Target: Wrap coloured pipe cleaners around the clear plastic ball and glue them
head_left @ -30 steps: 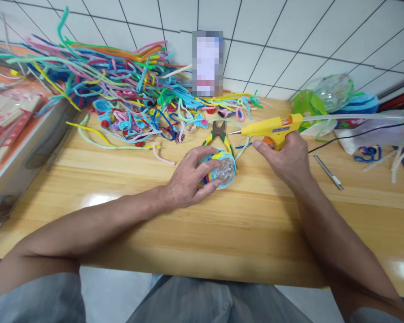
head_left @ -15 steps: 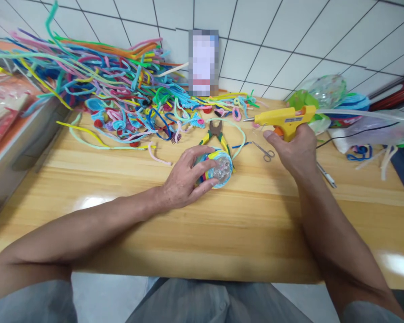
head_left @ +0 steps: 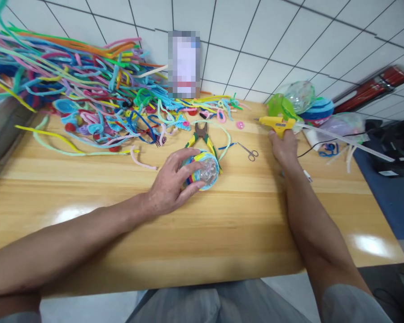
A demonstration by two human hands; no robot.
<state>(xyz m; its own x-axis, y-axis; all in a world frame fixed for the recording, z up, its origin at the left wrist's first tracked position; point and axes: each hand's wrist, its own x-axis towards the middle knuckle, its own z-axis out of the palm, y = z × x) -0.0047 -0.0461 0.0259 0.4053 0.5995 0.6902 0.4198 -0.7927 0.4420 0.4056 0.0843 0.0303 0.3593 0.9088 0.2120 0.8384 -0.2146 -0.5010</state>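
My left hand (head_left: 173, 181) is closed around a small round object wrapped in coloured pipe cleaners, with a clear, shiny end (head_left: 208, 172); it rests on the wooden table. A pale green pipe cleaner (head_left: 228, 137) curves up beside it. Just behind lie pliers (head_left: 201, 132) with green and yellow handles, partly hidden by the object. My right hand (head_left: 284, 147) grips a yellow hot glue gun (head_left: 275, 122) by its handle, nozzle pointing left. A long translucent glue stick (head_left: 350, 141) sticks out of the gun's back. Small scissors (head_left: 251, 154) lie between my hands.
A big heap of colourful pipe cleaners (head_left: 87, 76) covers the back left. A phone (head_left: 184, 65) leans on the tiled wall. Balloon-like plastic (head_left: 299, 96), a red cylinder (head_left: 373, 89) and a black cable are at the right. A pink ring (head_left: 239, 125) lies near the scissors.
The view has turned to the right. My right hand has carried the glue gun away from the wrapped object, lower and towards the table's right side. My left hand keeps its hold.
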